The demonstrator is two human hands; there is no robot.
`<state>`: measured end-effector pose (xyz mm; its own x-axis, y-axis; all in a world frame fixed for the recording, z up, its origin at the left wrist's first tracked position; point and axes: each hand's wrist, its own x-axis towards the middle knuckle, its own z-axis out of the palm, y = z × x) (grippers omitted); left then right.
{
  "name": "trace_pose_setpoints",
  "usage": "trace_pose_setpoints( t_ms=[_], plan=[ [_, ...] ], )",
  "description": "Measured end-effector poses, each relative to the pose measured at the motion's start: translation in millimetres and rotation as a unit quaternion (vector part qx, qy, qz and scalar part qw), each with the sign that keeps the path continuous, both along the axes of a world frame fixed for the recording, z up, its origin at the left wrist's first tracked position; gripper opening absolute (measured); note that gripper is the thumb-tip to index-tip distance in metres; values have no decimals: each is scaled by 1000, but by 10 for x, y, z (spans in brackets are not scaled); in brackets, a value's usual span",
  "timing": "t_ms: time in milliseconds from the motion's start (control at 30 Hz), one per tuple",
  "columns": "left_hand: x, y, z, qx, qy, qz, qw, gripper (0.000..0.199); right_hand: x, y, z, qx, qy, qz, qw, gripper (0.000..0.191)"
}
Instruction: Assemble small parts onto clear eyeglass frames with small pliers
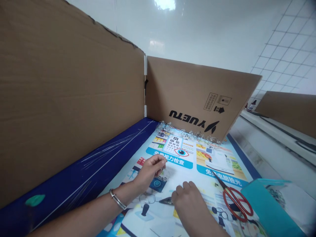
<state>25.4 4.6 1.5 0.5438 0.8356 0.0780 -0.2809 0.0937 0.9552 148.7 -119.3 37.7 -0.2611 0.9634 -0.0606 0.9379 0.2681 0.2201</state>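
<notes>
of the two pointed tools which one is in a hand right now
The dark-tipped tool, its narrow end poking out of the right hand; the red-handled scissors lie untouched on the printed sheet.

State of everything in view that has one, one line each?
Left hand: closed, pinching a clear wiry piece.
Right hand: closed around a pointed dark tool.
Red-handled scissors: lying on the printed sheet, blades closed or nearly so.
Teal box: open.
YUETU cardboard panel: standing, print upside down.
Metal bangle: worn above the left hand.
</notes>
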Motion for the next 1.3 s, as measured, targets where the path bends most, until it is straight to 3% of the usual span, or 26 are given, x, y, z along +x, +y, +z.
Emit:
trace_pose_setpoints(
  t_ms=[133, 233, 300, 400, 500, 767, 867, 1067, 1300],
  plan=[
    [12, -14, 22, -3, 0, 4, 1000, 20, 185, 45, 17, 31, 74, -23, 997, 10],
    [19, -21, 33, -6, 3, 3, 1000, 21, 315, 110, -2, 47, 213, -77, 973, 12],
    [23, -26, 41, -3, 5, -3, 1000, 21, 378, 159, -54, 40, 328, -103, 938, 15],
    [29, -37, 47, 7, 7, -26, 1000, 22, 434, 216, -168, 28, 487, -150, 860, 21],
    [37, -52, 41, 10, 20, -51, 998, 24, 452, 237, -254, -6, 587, -162, 793, 22],
    [64, -79, 56, -9, 39, -67, 997, 38, 427, 199, -226, -84, 676, -152, 716, 25],
    [63, -89, 82, -9, 42, -72, 996, 43, 425, 183, -189, -122, 680, -133, 710, 25],
    [56, -103, 65, -6, 59, -108, 992, 34, 429, 173, -182, -136, 668, -114, 723, 24],
    [51, -113, 60, 14, 50, -73, 996, 27, 495, 222, -247, -115, 656, -138, 733, 24]
  ],
)
